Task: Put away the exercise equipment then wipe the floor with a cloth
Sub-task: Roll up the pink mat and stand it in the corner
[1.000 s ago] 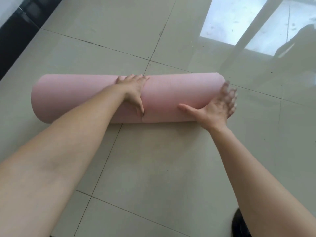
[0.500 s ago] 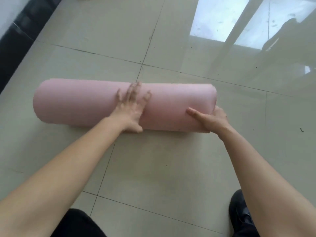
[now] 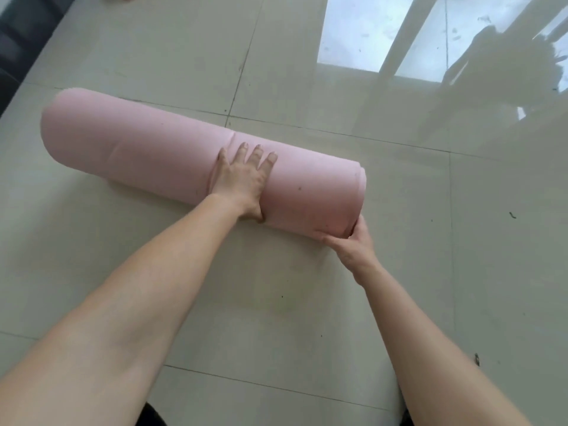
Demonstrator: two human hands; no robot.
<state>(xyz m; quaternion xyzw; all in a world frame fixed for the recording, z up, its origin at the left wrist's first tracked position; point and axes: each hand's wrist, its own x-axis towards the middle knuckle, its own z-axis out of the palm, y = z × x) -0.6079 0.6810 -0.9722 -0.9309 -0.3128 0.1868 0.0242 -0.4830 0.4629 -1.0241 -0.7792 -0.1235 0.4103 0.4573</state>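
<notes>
So the rolled-up pink foam exercise mat [image 3: 147, 149] was lying on its side on the glossy beige tiled floor [image 3: 276, 318]. It sat at a bit of an angle, far end off to the left and near end closer in on the right, right across a grout line.

The left hand [image 3: 242, 179] was planted flat on top of the roll, a little right of its middle. The fingers were straight and spread, pointing away from the camera, and the thumb was tucked down against the near side. It wasn't gripping anything, just pressing on the foam, and you could see a dent in the roll next to it.

The right hand [image 3: 353, 244] was down at the near right end of the roll, at the bottom corner where it met the floor. The thumb ran along the lower edge and the fingers were wrapped round onto the end face, so it had hold of that corner. Most of those fingers were hidden behind the roll, though.

Around it there was a bright window reflection [image 3: 353, 41] on the tiles at the upper right, and a dark strip [image 3: 18, 35] along the top left edge. A few dark specks [image 3: 512, 215] sat on the floor to the right, well apart from the roll. Nothing was lying up against the mat besides the two hands.
</notes>
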